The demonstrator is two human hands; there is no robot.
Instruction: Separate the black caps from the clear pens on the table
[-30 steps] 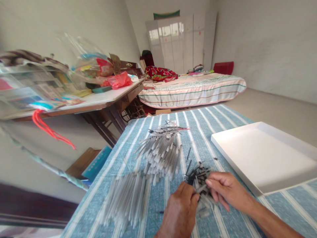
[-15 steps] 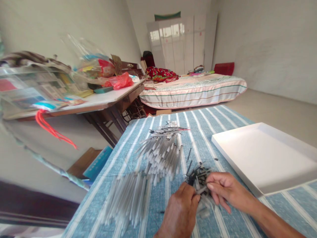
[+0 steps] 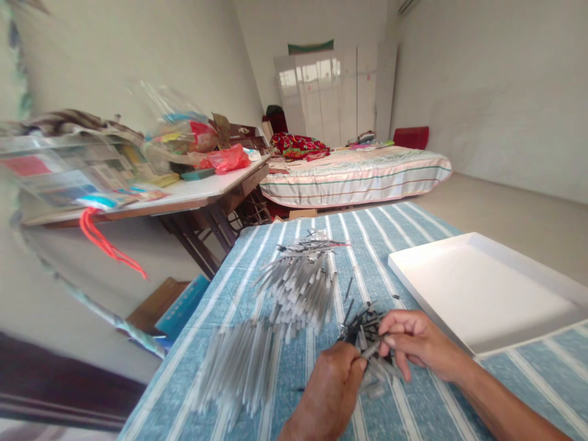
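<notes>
My left hand [image 3: 327, 384] is closed, and a short translucent grey tube [image 3: 371, 351] sticks out past its thumb. Close by on the right, my right hand [image 3: 416, 343] pinches with thumb and forefinger near the tube's end; whatever lies in the pinch is too small to make out. Beneath and behind both hands lies a loose heap of small black parts [image 3: 366, 320], with clear plastic pieces [image 3: 377, 375] on its near side. To the left, long translucent tubes lie in a near bundle [image 3: 236, 367] and a farther pile [image 3: 298, 288].
A blue-and-white striped cloth [image 3: 427, 398] covers the table. On the right stands a shallow white box lid [image 3: 487, 294]. Thin dark and clear sticks [image 3: 312, 246] lie at the far end. A side table [image 3: 197, 190] holding bags is at left, a bed [image 3: 358, 180] beyond.
The camera view has tilted up slightly. My right hand has come a little nearer my left, and the pinched fingers now sit closer to the tube.
</notes>
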